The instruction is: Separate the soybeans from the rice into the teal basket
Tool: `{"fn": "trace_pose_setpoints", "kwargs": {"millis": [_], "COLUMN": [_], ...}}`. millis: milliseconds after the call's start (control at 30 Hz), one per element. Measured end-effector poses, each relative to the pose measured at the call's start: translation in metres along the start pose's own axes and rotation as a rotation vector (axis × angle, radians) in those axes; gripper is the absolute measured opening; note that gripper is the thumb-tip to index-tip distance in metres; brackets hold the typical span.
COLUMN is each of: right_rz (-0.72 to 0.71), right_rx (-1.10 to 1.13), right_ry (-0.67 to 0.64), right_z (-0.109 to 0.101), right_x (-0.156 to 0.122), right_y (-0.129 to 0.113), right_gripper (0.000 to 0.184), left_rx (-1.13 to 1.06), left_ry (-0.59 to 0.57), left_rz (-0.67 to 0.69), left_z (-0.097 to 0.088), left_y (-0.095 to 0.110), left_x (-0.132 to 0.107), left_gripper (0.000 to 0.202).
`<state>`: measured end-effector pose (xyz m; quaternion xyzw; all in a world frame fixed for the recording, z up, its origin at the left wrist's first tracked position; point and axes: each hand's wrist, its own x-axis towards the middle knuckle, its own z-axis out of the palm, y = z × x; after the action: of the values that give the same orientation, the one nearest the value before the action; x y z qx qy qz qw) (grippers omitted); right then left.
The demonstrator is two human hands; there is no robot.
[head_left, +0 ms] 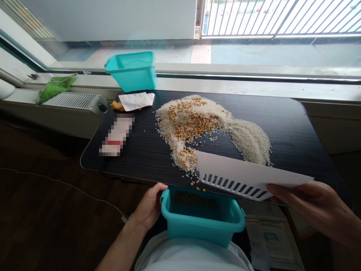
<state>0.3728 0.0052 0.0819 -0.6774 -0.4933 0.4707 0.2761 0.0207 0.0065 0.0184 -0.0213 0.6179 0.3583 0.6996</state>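
My right hand (316,205) grips the right end of a white slotted plastic panel (242,171). The panel's left end touches the near tail of a rice heap (194,99) mixed with yellow soybeans (194,122). A plain tongue of rice (251,141) spreads behind the panel. Several loose beans and grains lie by the table's front edge. Below that edge, my left hand (150,205) is closed on the left rim of a turquoise plastic bin (203,226), held against my body. Dark greenish grains (194,199) cover part of the bin's bottom; their kind is unclear.
Another turquoise bin (132,73) stands at the table's back left by the window. White paper (137,101) and a blurred pinkish item (117,135) lie on the dark table (146,150). A green net bag (58,88) rests on the radiator (76,99). A cable (70,184) hangs left.
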Motion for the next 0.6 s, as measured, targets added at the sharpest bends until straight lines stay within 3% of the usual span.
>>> {"fn": "trace_pose_setpoints", "kwargs": {"millis": [367,600], "right_rz": [-0.04,-0.144], "right_rx": [-0.05,-0.006], "right_ry": [-0.102,-0.07], "right_z": [-0.003,0.011], "right_x": [-0.005,0.001], "right_y": [-0.004,-0.005], "right_gripper": [0.041,0.032], "left_rx": [-0.023,-0.009], "left_ry": [-0.004,0.004], "left_rz": [-0.01,0.008], "left_z": [0.001,-0.001], "left_y": [0.0,-0.001], "left_x": [0.0,0.0], "left_gripper": [0.028,0.025]}}
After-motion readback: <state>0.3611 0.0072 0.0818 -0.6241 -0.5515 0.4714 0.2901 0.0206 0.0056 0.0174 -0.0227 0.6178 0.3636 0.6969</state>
